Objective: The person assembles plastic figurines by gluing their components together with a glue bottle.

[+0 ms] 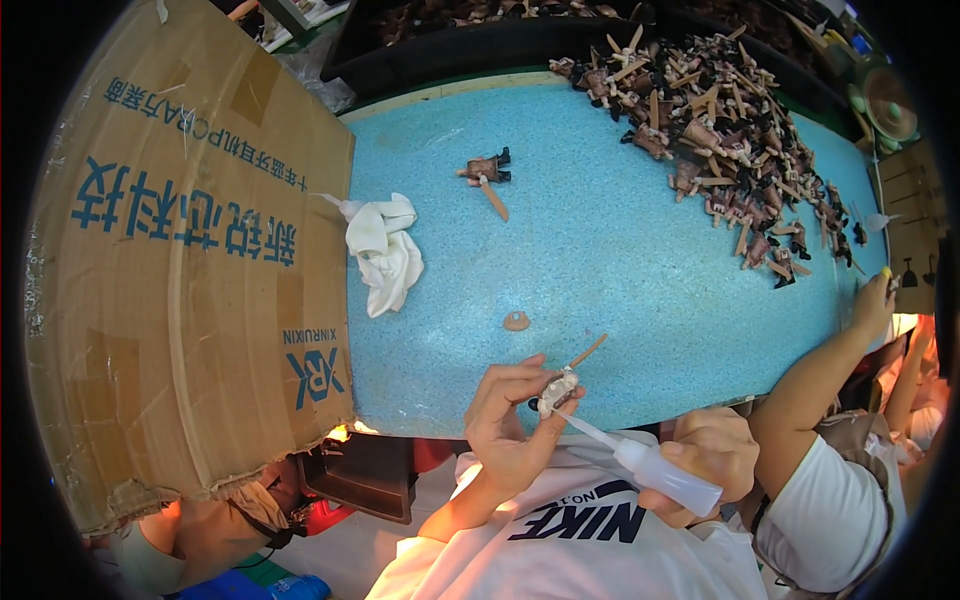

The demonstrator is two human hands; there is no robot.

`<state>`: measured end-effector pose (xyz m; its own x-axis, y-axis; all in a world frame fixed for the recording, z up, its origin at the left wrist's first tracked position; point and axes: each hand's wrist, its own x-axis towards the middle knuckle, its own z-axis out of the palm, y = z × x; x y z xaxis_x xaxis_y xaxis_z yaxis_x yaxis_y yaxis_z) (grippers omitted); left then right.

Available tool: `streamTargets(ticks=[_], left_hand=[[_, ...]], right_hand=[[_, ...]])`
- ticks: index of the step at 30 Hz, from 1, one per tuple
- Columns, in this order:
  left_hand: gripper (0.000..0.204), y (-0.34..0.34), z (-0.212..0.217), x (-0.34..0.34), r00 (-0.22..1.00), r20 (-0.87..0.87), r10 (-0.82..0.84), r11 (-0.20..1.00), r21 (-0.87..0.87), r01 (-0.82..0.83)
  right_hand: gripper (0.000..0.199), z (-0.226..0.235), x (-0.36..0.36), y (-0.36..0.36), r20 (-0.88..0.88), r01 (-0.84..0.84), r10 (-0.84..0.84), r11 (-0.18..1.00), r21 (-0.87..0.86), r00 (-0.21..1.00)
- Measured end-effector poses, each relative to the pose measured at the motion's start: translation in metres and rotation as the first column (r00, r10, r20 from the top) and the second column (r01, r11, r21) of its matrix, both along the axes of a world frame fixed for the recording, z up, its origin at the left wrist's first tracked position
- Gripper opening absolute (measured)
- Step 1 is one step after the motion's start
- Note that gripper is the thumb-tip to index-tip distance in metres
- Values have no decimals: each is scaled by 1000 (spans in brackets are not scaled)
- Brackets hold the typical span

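Between the thumb and fingers of my left hand [508, 425] is a small figurine [556, 390] with a pale and brown body, and a thin brown piece juts up from it. My right hand [712, 450] grips a translucent white squeeze bottle [668, 476]. Its narrow nozzle points left, and the tip is at the figurine's lower side; whether it touches, I cannot tell. A little beyond my left hand, a small tan piece [516, 320] lies on the blue tabletop [450, 270]. Farther off lies another figurine [485, 168] with dark boots and a flat brown piece.
A large cardboard box [200, 330] stands along the left side, with a crumpled white cloth [384, 255] beside it. Figurines lie in a big pile [720, 130] at the far right. Black trays [450, 45] line the back. A co-worker's arm [825, 375] reaches in at right.
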<state>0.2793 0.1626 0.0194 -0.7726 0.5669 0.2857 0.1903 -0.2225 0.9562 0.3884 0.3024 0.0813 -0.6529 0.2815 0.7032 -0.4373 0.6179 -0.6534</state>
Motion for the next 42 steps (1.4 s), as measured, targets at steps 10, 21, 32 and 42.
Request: streamTargets(ticks=[10,21,32,42], left_hand=[[24,2,5,4,978,196,66,998,4,-68],[14,-1,-1,2,989,144,17,1000,5,-18],[14,0,1,1,986,167,3,999,47,-11],[12,1,5,1,973,230,-12,999,55,0]], right_hand=[[35,1,2,-4,24,112,-109,983,-143,994],[36,-5,-1,-4,38,152,-149,984,-97,988],[36,-3,-3,-5,18,153,-152,986,-69,988],[36,-4,-3,-3,45,108,-105,991,-80,993]])
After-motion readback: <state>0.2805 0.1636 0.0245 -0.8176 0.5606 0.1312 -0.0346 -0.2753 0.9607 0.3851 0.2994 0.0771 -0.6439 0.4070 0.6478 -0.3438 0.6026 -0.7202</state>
